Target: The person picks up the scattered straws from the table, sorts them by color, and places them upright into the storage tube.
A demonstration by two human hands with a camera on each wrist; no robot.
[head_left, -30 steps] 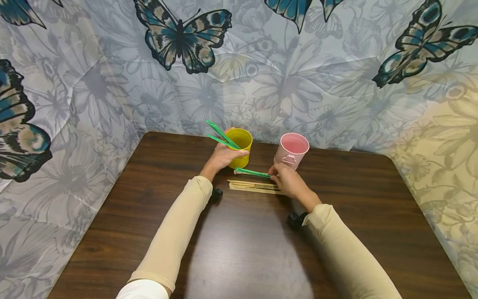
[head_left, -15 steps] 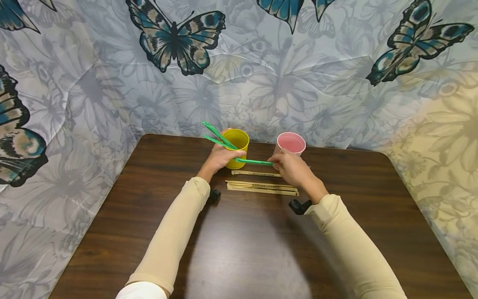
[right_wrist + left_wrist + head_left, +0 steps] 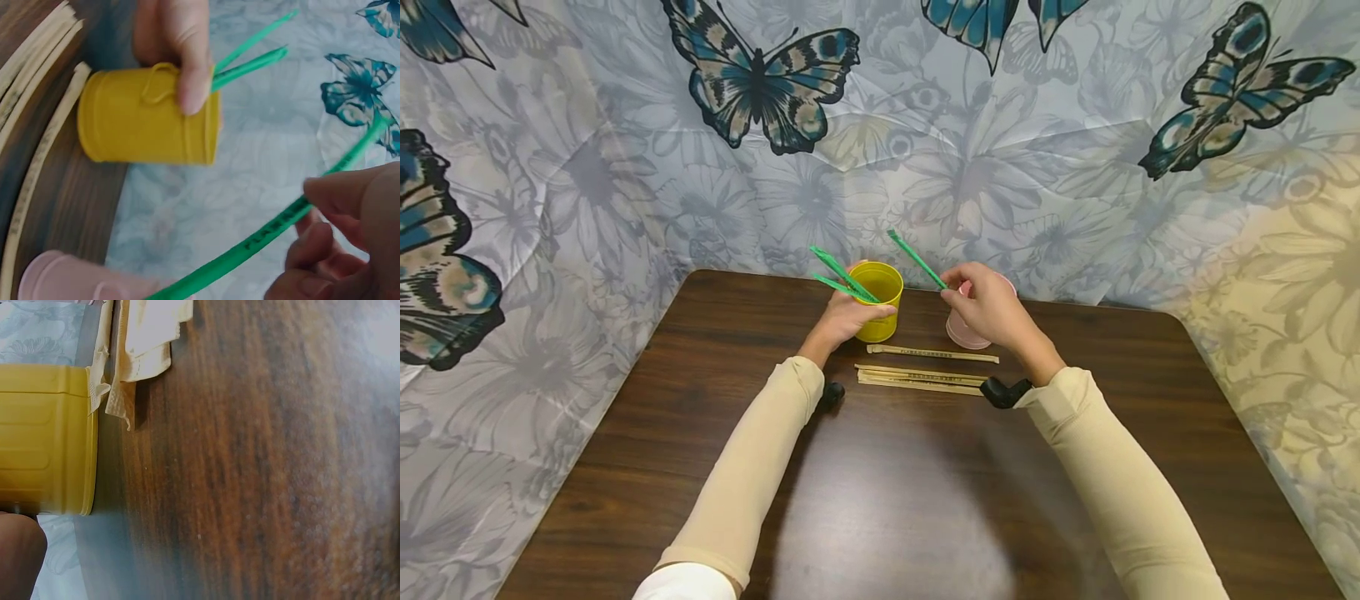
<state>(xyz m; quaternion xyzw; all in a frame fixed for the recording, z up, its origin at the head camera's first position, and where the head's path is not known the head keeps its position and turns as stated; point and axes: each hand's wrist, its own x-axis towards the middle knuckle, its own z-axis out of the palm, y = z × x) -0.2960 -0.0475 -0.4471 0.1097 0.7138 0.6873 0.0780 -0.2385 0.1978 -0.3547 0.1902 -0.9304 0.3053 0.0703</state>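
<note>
My left hand grips the yellow bucket near its rim, thumb across the front in the right wrist view. Green wrapped straws lean out of that bucket to the left. In my right hand a single green paper-wrapped straw with dark print is pinched between thumb and fingers. It is held up off the table, slanting up to the left in the head view. Behind that hand stands the pink bucket, its upper part mostly hidden. One beige wrapped straw lies crosswise before both buckets.
Several more beige wrapped straws lie side by side closer to me, their right ends covered by the black wrist camera. The dark wooden table ends at a patterned cloth with butterflies behind the buckets.
My right hand has lifted the green straw from low over the beige straw and tipped it from level to slanting upward. The left hand has kept its grip on the yellow bucket.
</note>
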